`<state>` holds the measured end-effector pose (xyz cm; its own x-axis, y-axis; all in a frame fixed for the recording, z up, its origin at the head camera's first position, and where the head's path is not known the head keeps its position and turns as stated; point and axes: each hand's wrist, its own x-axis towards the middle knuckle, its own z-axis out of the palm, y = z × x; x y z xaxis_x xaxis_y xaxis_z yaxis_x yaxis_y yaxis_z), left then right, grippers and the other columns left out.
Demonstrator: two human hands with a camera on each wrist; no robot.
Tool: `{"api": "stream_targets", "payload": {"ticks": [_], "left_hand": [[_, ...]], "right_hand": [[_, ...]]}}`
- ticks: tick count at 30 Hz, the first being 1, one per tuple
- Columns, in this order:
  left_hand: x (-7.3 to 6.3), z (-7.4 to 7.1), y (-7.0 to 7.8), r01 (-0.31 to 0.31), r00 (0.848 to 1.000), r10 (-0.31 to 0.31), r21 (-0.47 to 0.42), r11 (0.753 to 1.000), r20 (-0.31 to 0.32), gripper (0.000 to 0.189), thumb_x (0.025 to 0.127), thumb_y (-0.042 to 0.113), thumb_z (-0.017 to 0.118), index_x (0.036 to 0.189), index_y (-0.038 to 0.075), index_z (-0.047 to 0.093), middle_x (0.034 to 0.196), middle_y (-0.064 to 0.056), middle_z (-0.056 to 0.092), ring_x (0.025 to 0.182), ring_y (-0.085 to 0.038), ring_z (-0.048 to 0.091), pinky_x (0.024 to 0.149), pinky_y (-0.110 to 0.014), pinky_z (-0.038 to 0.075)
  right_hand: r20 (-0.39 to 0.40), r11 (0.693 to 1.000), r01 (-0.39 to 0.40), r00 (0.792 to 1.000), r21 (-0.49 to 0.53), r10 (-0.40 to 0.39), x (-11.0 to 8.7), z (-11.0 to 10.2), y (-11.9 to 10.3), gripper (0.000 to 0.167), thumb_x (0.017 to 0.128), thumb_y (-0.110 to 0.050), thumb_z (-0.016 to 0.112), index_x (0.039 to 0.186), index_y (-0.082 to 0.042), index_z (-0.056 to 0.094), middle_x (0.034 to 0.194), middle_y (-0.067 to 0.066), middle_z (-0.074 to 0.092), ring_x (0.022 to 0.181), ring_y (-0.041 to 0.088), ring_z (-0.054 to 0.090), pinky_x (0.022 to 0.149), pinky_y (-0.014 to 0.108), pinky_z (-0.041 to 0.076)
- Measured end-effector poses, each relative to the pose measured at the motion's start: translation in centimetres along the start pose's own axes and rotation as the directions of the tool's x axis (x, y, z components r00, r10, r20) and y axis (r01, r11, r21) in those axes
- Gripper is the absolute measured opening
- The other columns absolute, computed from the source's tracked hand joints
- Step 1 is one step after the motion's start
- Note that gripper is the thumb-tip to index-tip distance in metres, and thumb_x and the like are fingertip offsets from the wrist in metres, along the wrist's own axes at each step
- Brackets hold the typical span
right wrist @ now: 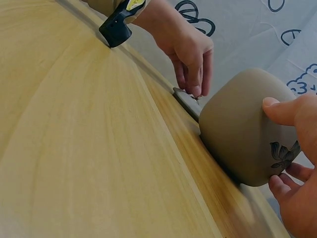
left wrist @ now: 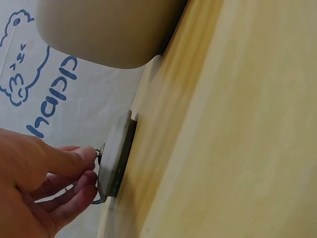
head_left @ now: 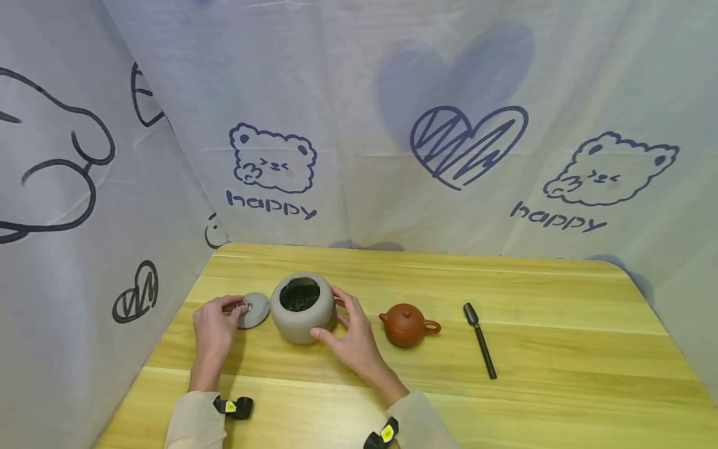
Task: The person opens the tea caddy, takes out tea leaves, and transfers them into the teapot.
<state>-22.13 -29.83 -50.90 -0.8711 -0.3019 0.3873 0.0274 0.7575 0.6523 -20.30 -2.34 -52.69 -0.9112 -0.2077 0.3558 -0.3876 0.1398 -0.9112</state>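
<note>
A grey round jar point(head_left: 300, 327) with dark, leafy contents stands upright on the table; a dark flower motif shows on its side in the right wrist view. My right hand point(head_left: 356, 340) holds the jar's right side, thumb at the front and fingers farther back. Left of the jar, its flat grey lid point(head_left: 257, 313) lies on the table. The fingertips and thumb of my left hand point(head_left: 215, 327) pinch the small metal fitting on top of the lid point(left wrist: 115, 158). In the left wrist view the lid appears to rest on the wood.
A reddish-brown teapot point(head_left: 405, 327) stands right of my right hand, spout towards the jar. Farther right lies a dark slim scoop point(head_left: 480, 340). The wooden table point(head_left: 561, 324) ends at a white printed cloth point(head_left: 359, 125) behind and at the left.
</note>
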Motion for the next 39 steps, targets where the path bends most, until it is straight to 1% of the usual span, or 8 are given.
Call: {"api": "stream_targets", "payload": {"ticks": [3, 6, 8, 12, 16, 20, 30, 39], "left_hand": [[0.2, -0.2, 0.0, 0.024, 1.000, -0.023, -0.024, 0.999, 0.003, 0.013, 0.091, 0.000, 0.076, 0.103, -0.002, 0.080, 0.096, -0.020, 0.077, 0.088, -0.035, 0.073, 0.071, -0.030, 0.058], [0.4, -0.4, 0.0, 0.058, 0.998, -0.058, -0.067, 0.996, 0.010, 0.011, 0.092, 0.001, 0.076, 0.102, -0.001, 0.081, 0.095, -0.019, 0.077, 0.085, -0.032, 0.074, 0.062, -0.011, 0.049], [0.5, -0.5, 0.1, 0.083, 0.997, -0.082, -0.090, 0.992, 0.015, 0.011, 0.092, 0.003, 0.077, 0.101, -0.001, 0.081, 0.095, -0.018, 0.077, 0.083, -0.030, 0.074, 0.060, -0.005, 0.044], [0.6, -0.8, 0.0, 0.135, 0.991, -0.129, -0.152, 0.979, 0.045, 0.012, 0.092, 0.005, 0.077, 0.102, -0.001, 0.081, 0.096, -0.019, 0.077, 0.079, -0.021, 0.075, 0.060, -0.006, 0.048], [0.4, -0.9, -0.2, 0.193, 0.980, -0.177, -0.218, 0.957, 0.088, 0.015, 0.093, 0.006, 0.076, 0.106, -0.002, 0.080, 0.099, -0.020, 0.077, 0.075, -0.010, 0.073, 0.060, -0.010, 0.053], [0.3, -1.0, -0.2, 0.213, 0.976, -0.192, -0.259, 0.942, 0.104, 0.017, 0.094, 0.006, 0.076, 0.107, -0.004, 0.079, 0.100, -0.021, 0.076, 0.071, -0.002, 0.071, 0.061, -0.012, 0.055], [0.3, -1.6, 0.5, 0.263, 0.965, -0.235, -0.366, 0.893, 0.120, 0.021, 0.093, 0.005, 0.075, 0.110, -0.009, 0.076, 0.100, -0.022, 0.076, 0.066, 0.000, 0.070, 0.065, -0.019, 0.060], [0.4, -2.5, 1.6, 0.265, 0.964, -0.238, -0.403, 0.876, 0.117, 0.024, 0.092, 0.005, 0.076, 0.112, -0.009, 0.075, 0.100, -0.019, 0.076, 0.067, 0.000, 0.070, 0.067, -0.017, 0.059]], "right_hand": [[-0.002, 1.000, -0.004, 1.000, -0.003, 0.004, 0.1, 0.0, -0.1, 0.083, 0.087, -0.021, 0.086, 0.156, -0.016, 0.041, 0.155, 0.000, 0.043, 0.140, 0.023, 0.045, 0.111, 0.044, 0.046], [-0.001, 1.000, -0.006, 1.000, -0.003, 0.006, 0.2, -0.1, -0.1, 0.083, 0.087, -0.022, 0.086, 0.156, -0.016, 0.041, 0.155, 0.000, 0.043, 0.140, 0.023, 0.045, 0.111, 0.044, 0.046], [0.000, 1.000, -0.010, 1.000, -0.001, 0.010, 0.3, -0.1, -0.2, 0.083, 0.087, -0.022, 0.086, 0.156, -0.017, 0.041, 0.155, 0.000, 0.043, 0.140, 0.023, 0.045, 0.111, 0.044, 0.046], [0.001, 1.000, -0.014, 1.000, 0.000, 0.014, 0.2, -0.1, -0.1, 0.083, 0.087, -0.023, 0.086, 0.156, -0.017, 0.041, 0.155, 0.000, 0.043, 0.140, 0.023, 0.045, 0.111, 0.044, 0.046], [0.001, 1.000, -0.011, 1.000, 0.000, 0.011, 0.1, -0.1, 0.0, 0.083, 0.087, -0.023, 0.086, 0.156, -0.018, 0.041, 0.155, -0.001, 0.043, 0.140, 0.023, 0.046, 0.111, 0.042, 0.047], [0.003, 1.000, -0.003, 1.000, 0.001, 0.003, 0.0, -0.1, 0.1, 0.083, 0.087, -0.023, 0.086, 0.156, -0.018, 0.041, 0.155, -0.001, 0.043, 0.140, 0.022, 0.046, 0.111, 0.042, 0.047], [0.000, 1.000, 0.008, 1.000, -0.003, -0.008, -0.2, -0.1, 0.2, 0.083, 0.087, -0.024, 0.086, 0.156, -0.019, 0.041, 0.155, -0.001, 0.043, 0.139, 0.022, 0.046, 0.110, 0.040, 0.047], [0.002, 1.000, 0.012, 1.000, -0.006, -0.012, -0.3, -0.1, 0.4, 0.083, 0.087, -0.024, 0.086, 0.156, -0.019, 0.041, 0.155, -0.001, 0.043, 0.139, 0.023, 0.046, 0.110, 0.043, 0.047]]}}
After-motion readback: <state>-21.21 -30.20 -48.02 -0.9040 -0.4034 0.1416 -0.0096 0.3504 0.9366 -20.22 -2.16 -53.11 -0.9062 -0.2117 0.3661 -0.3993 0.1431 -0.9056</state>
